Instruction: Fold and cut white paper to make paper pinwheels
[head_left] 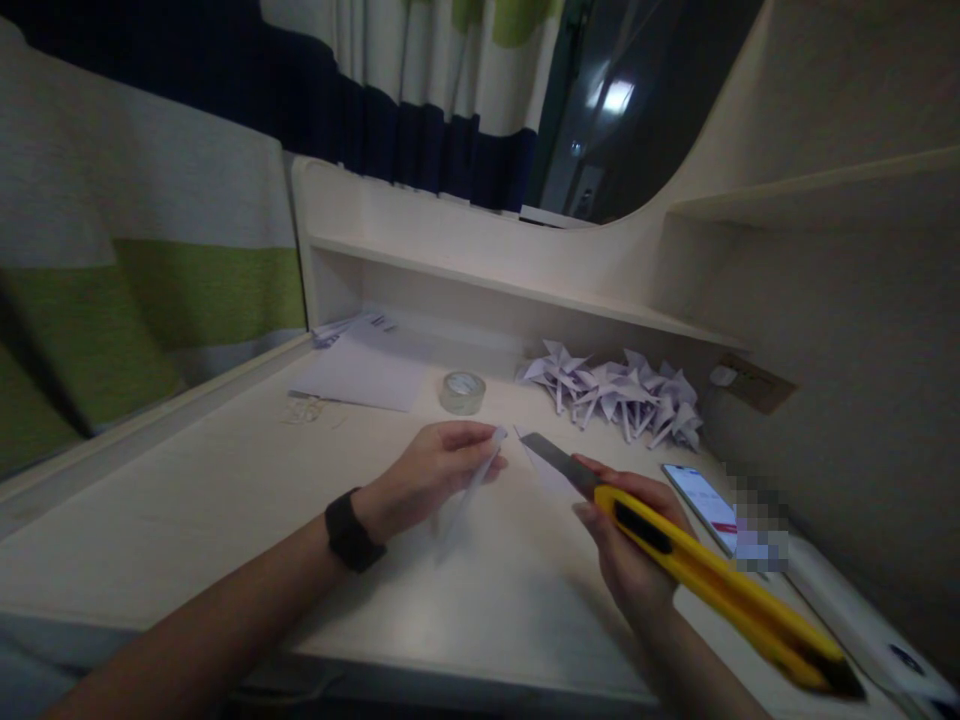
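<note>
My left hand (pixel 442 472), with a dark watch on the wrist, pinches a thin whitish strip (pixel 471 497), perhaps a rolled paper stick, near its upper end. The strip slants down toward me and its lower end is blurred. In my right hand (pixel 637 545) is a yellow box cutter (pixel 720 580) with its blade (pixel 556 458) pushed out, pointing left toward the strip. Blade and strip are apart. Under the blade, a pale piece of paper (pixel 546 472) lies on the desk, partly hidden by the blade and my right fingers.
A roll of clear tape (pixel 462 394) stands behind my left hand. White paper sheets (pixel 360 368) lie at the back left, near small scraps (pixel 304 410). Several folded paper pinwheels (pixel 615 392) are piled at the back right. A phone (pixel 701 505) lies right of my right hand.
</note>
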